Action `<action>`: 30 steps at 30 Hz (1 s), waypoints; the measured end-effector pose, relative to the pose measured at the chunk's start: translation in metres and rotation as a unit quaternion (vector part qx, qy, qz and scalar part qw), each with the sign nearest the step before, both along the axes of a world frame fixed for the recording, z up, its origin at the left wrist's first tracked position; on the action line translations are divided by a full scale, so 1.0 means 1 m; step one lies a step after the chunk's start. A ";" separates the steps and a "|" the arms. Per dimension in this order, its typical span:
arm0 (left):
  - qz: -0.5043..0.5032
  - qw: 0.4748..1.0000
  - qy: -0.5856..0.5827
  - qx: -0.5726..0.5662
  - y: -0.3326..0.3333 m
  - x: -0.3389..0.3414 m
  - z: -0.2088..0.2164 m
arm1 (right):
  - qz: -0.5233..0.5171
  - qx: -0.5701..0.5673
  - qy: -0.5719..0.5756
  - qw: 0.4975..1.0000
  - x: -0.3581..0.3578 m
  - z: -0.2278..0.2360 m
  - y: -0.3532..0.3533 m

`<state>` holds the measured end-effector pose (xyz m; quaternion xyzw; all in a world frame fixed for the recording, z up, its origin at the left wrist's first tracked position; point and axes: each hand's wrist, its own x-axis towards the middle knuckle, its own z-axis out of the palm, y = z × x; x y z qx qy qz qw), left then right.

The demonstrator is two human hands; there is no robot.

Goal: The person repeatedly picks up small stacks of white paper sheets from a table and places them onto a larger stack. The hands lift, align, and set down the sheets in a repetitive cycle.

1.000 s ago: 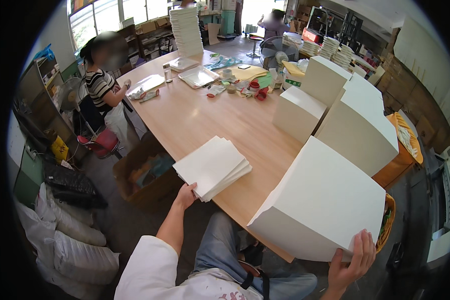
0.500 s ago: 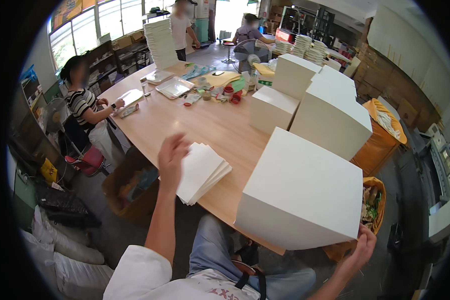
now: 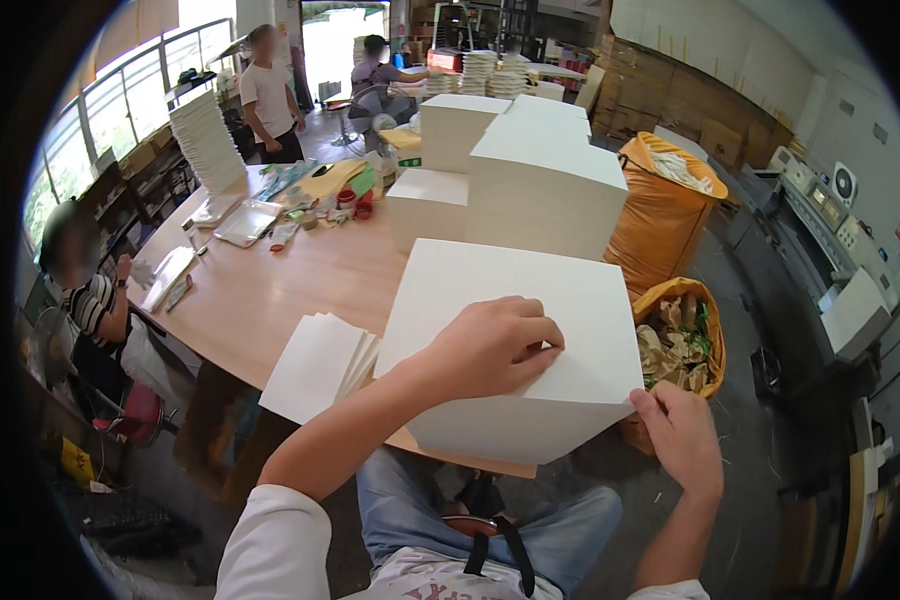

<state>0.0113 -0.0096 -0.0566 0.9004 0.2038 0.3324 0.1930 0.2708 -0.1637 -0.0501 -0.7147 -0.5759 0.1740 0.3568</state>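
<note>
The right hand (image 3: 682, 430) pinches the nearest paper stack (image 3: 510, 275) on the table (image 3: 300, 275) by one corner, seemingly parting top layers (lifting calls for care); the left hand (image 3: 498, 345) curls above, its hold unclear.

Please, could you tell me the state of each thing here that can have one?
Large white paper stack, neatly piled
Small white paper stack, fanned out
Near orange bag, open, filled with crumpled brown paper
Far orange bag, open, with white strips inside
Electric fan, upright; running or stopped, cannot tell
Left grip, fingers curled over the large stack; contact unclear
Right grip, thumb at the large stack's corner; pinching unclear
</note>
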 end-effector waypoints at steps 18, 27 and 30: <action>-0.090 0.994 -0.019 -0.061 0.000 -0.013 0.009 | 0.020 0.213 0.474 0.854 -0.035 -0.007 0.044; -0.071 0.984 -0.020 -0.162 -0.001 -0.013 0.017 | 0.024 0.196 0.430 0.881 -0.030 -0.004 0.043; -0.051 0.978 -0.099 -0.178 -0.008 -0.006 0.014 | 0.014 0.232 0.320 0.919 -0.034 -0.004 0.045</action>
